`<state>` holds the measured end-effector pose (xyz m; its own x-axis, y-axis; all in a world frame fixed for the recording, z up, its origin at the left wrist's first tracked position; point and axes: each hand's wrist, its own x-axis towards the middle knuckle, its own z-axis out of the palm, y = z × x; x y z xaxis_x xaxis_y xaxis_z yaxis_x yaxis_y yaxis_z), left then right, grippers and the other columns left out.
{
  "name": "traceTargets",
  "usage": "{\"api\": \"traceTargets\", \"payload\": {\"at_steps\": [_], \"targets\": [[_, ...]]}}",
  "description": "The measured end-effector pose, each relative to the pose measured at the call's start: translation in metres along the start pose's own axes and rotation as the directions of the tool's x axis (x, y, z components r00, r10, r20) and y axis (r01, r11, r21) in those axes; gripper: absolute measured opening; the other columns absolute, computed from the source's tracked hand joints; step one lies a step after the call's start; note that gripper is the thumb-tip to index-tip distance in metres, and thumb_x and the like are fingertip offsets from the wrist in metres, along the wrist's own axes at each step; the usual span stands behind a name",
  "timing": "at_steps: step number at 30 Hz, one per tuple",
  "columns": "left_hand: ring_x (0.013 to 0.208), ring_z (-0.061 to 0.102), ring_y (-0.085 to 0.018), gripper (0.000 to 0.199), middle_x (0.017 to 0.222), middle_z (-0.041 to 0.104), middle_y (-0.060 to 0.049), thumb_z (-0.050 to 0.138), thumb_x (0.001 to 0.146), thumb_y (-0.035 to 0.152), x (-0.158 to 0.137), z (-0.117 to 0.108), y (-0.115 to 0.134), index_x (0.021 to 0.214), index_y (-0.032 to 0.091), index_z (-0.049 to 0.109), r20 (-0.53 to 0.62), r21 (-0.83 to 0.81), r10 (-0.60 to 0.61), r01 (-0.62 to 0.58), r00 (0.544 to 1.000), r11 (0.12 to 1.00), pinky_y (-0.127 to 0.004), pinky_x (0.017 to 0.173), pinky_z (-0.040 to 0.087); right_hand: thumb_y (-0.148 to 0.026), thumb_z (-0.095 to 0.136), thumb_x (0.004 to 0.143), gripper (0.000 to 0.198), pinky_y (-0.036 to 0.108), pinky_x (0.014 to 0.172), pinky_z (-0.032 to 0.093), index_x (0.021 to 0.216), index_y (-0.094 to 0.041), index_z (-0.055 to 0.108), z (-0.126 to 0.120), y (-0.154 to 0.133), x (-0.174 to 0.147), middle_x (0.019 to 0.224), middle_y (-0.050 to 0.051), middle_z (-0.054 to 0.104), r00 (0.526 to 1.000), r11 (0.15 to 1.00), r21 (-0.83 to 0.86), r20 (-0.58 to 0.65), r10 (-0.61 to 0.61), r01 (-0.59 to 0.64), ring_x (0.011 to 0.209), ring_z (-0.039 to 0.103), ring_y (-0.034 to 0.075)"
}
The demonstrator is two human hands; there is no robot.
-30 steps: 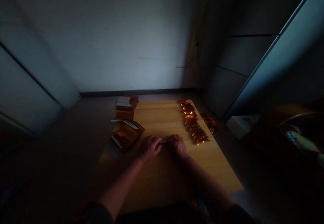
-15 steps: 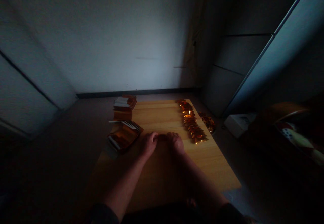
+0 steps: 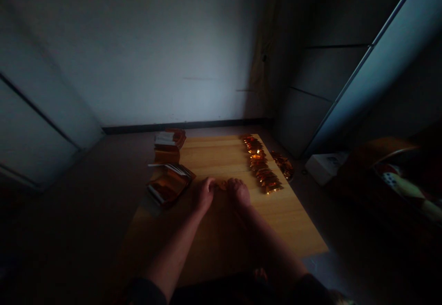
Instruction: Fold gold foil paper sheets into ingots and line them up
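Between my two hands, over the middle of the wooden table [image 3: 217, 158], is a small piece of orange-gold foil paper [image 3: 222, 185]. My left hand [image 3: 205, 192] is closed on its left end, and my right hand [image 3: 239, 192] is closed on its right end. The paper looks creased or curled; its exact shape is too dark to make out. Left of my left hand lies a fanned stack of copper-coloured foil sheets [image 3: 171, 181] with pale backs. A row of folded shiny gold foil pieces [image 3: 258, 160] runs along the table's right side.
More foil sheets [image 3: 169, 137] lie at the table's far left corner. Beyond the right edge, a heap of gold foil pieces [image 3: 283, 164] sits lower down. A white box [image 3: 322, 169] stands on the floor at right, near a cabinet [image 3: 311, 89]. A wall rises behind the table.
The paper between my hands was a dark flat strip; now it looks brighter and creased or curled. Both hands stay in nearly the same place.
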<state>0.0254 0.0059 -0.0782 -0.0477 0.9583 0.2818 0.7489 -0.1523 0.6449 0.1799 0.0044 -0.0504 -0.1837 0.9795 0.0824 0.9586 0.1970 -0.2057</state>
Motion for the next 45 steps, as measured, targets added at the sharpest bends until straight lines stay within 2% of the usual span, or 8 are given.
{"api": "traceTargets", "payload": {"at_steps": [9,15,19,26,32,39,45], "targets": [[0.078,0.063,-0.015,0.021,0.085,0.068,-0.004,0.050,0.083,0.012,0.000,0.000,0.004,0.100,0.019,0.059,-0.008,0.022,-0.069,0.069,0.998,0.997,-0.028,0.072,0.048,-0.019,0.038,0.095,0.020,0.027,0.070,0.038,0.095,-0.018,0.058,0.000,0.001,0.002,0.091,0.009,0.065,1.000,1.000,0.020,-0.014,0.004,-0.003,0.084,0.058,0.019],[0.081,0.063,-0.015,0.029,0.090,0.069,-0.004,0.052,0.077,0.004,0.003,-0.003,0.012,0.100,0.019,0.058,0.044,0.059,-0.131,0.128,0.990,0.990,-0.026,0.072,0.047,-0.015,0.039,0.093,0.020,0.025,0.068,0.038,0.097,-0.017,0.058,0.001,0.001,0.003,0.093,0.009,0.065,1.000,0.999,0.024,-0.001,0.026,-0.026,0.085,0.059,0.017],[0.082,0.063,-0.015,0.028,0.091,0.069,-0.004,0.053,0.076,0.004,0.005,-0.004,0.013,0.098,0.020,0.059,0.042,0.101,-0.150,0.145,0.988,0.984,-0.026,0.072,0.046,-0.019,0.040,0.094,0.019,0.025,0.066,0.038,0.099,-0.018,0.058,-0.003,0.001,0.005,0.095,0.009,0.066,0.998,0.998,0.028,0.037,0.056,-0.057,0.084,0.060,0.017],[0.078,0.062,-0.014,0.031,0.089,0.069,-0.002,0.053,0.071,0.002,0.009,-0.004,0.012,0.093,0.023,0.063,0.051,0.171,-0.130,0.119,0.990,0.978,-0.023,0.066,0.045,-0.022,0.045,0.090,0.018,0.022,0.060,0.036,0.096,-0.020,0.061,-0.011,0.008,0.011,0.096,0.006,0.067,0.993,0.986,0.129,0.072,0.097,-0.105,0.080,0.061,0.014],[0.082,0.061,-0.016,0.023,0.090,0.068,-0.004,0.049,0.082,0.014,0.007,-0.011,0.020,0.089,0.024,0.068,0.147,0.307,-0.083,0.034,0.986,0.951,-0.026,0.069,0.042,-0.023,0.047,0.088,0.019,0.022,0.058,0.034,0.096,-0.022,0.064,-0.014,0.015,0.011,0.098,0.004,0.066,0.995,0.986,0.150,0.081,0.060,-0.072,0.079,0.060,0.014],[0.083,0.061,-0.018,0.021,0.087,0.069,-0.004,0.050,0.081,0.015,0.005,-0.012,0.024,0.087,0.022,0.070,0.116,0.337,-0.085,0.041,0.990,0.940,-0.028,0.073,0.042,-0.028,0.044,0.092,0.022,0.022,0.057,0.033,0.095,-0.023,0.065,-0.009,0.019,0.005,0.096,0.003,0.064,0.999,0.995,0.104,0.037,-0.001,-0.003,0.076,0.058,0.013],[0.089,0.058,-0.019,0.024,0.089,0.067,-0.006,0.048,0.082,0.014,0.003,-0.015,0.029,0.087,0.022,0.070,0.120,0.382,-0.085,0.033,0.989,0.923,-0.030,0.080,0.041,-0.022,0.045,0.092,0.020,0.021,0.059,0.035,0.092,-0.021,0.065,-0.009,0.018,0.001,0.094,0.005,0.063,0.999,0.993,0.109,-0.005,-0.042,0.042,0.079,0.055,0.014]]}}
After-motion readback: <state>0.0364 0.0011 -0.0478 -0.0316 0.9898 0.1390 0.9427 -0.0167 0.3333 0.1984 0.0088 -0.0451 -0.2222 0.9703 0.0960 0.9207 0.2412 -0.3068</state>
